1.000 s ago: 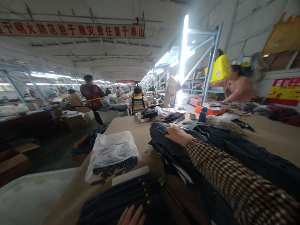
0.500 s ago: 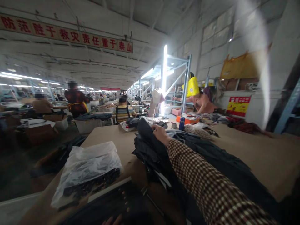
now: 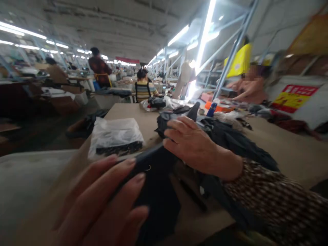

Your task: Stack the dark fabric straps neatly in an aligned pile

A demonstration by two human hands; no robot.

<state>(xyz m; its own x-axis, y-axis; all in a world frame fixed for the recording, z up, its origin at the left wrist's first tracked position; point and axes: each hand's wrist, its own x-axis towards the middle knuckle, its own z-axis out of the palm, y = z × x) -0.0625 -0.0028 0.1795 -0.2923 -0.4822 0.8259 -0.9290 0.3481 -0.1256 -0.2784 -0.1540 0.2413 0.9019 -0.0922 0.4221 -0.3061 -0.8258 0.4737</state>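
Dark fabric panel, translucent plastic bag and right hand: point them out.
Dark fabric panel [image 3: 159,198]: head view, on its broad face.
Translucent plastic bag [image 3: 116,130]: head view, on its upper face.
Right hand [image 3: 196,145]: head view, on the back of it.

We note a lit tube lamp [image 3: 206,34] beside a metal rack [image 3: 247,22], with a yellow bag [image 3: 241,60] hanging near it. A person in pink [image 3: 252,89] is close to the bag, left of a red and yellow poster [image 3: 294,98]. On the table [image 3: 294,147], we record a blue bottle [image 3: 212,109] near an orange tray [image 3: 223,107]. Farther back, we find a person in stripes [image 3: 144,89], facing away. Cardboard boxes [image 3: 64,103] stand at the left; a pale tub [image 3: 38,181] occupies the lower left.
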